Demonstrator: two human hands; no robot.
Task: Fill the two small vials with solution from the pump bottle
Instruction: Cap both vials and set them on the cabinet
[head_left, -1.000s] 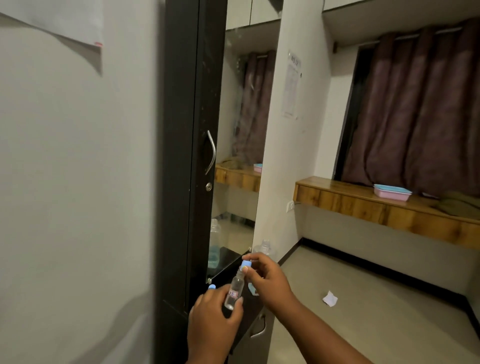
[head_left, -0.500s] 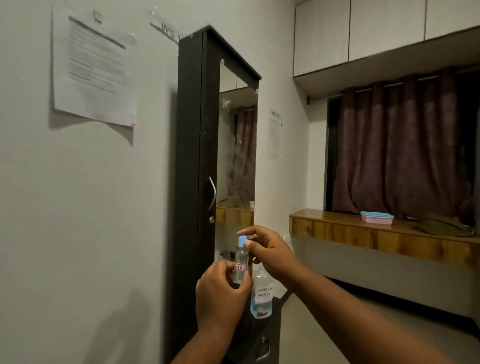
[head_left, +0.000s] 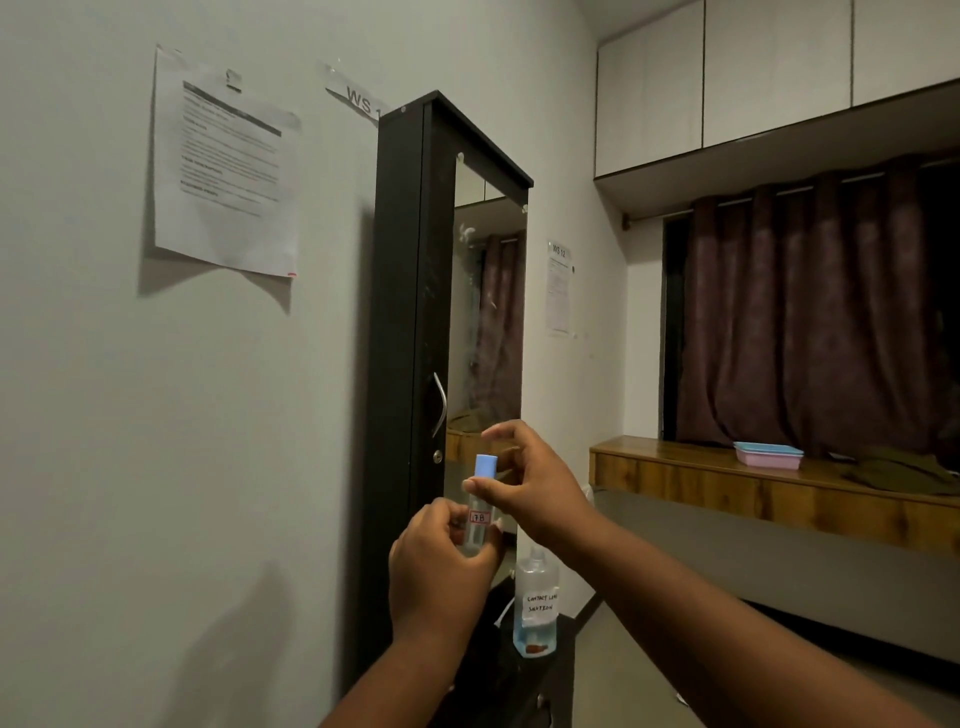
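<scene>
Left hand (head_left: 441, 566) fingers grip a small vial (head_left: 479, 519) upright, blue cap (head_left: 487, 465) on. Right hand (head_left: 530, 483) fingers open, spread beside the cap. Pump bottle (head_left: 536, 608) stands below on dark cabinet (head_left: 400, 312).

A single head-worn wide-angle camera looks forward at chest height toward a tall dark mirrored cabinet (head_left: 415, 322), close against the left wall (head_left: 104, 415), with a curtained window (head_left: 810, 312) farther off to the right.
</scene>
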